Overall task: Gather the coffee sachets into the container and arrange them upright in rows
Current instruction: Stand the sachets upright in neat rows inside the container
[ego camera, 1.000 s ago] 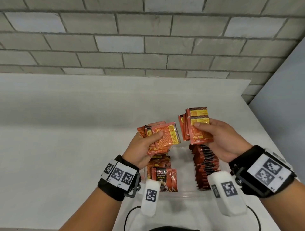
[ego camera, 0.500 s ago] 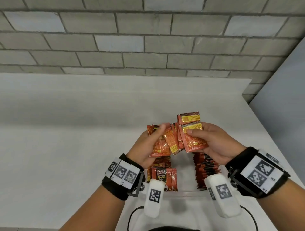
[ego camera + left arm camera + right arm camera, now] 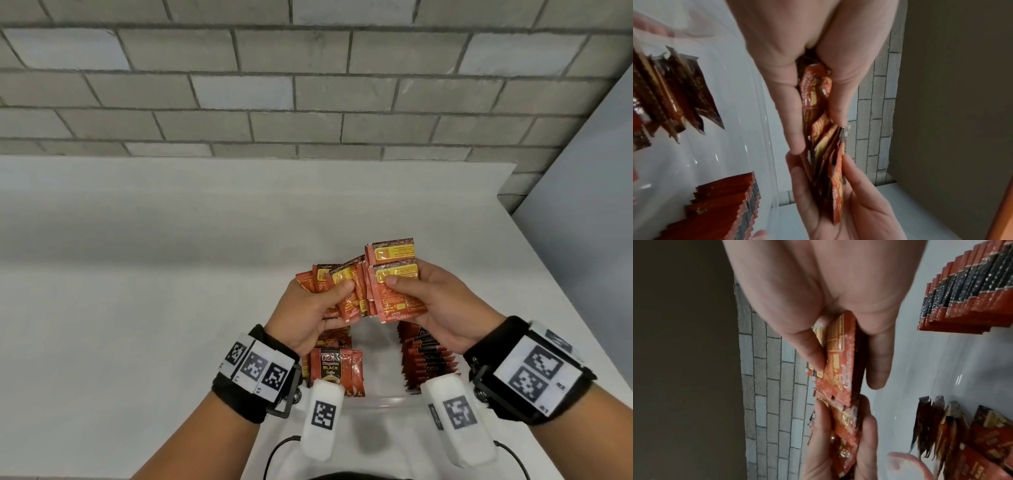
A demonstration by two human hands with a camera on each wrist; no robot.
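— What's in the clear container (image 3: 383, 399) right now?

— Two rows of coffee sachets. The row on the left side (image 3: 337, 371) has its nearest sachet facing the camera, label readable, standing upright. The row on the right side (image 3: 428, 361) is packed tight, its sachets leaning back one on another. A bare strip of the container's floor runs between the two rows.

— Where does the container sit?

— On the white counter (image 3: 137, 274), at its near edge towards the right corner, just under both hands.

— And the hands?

— The left hand (image 3: 308, 308) pinches a loose fan of sachets (image 3: 337, 289), thumb on top, fingers beneath. The right hand (image 3: 442, 305) pinches a neater stack of sachets (image 3: 394, 270), thumb pressed on the front packet. The two bundles touch edge to edge above the container's far end.

— Do the wrist cameras add anything?

— The left wrist view shows the left hand's fingers (image 3: 795, 113) and thumb clamped round its bundle (image 3: 818, 100), with the other hand meeting it from below. The right wrist view shows the same for the right hand's stack (image 3: 840, 356), with both rows visible through the container's clear wall (image 3: 953, 369).

— Anything else about?

— A grey brick wall (image 3: 308, 85) behind the counter.
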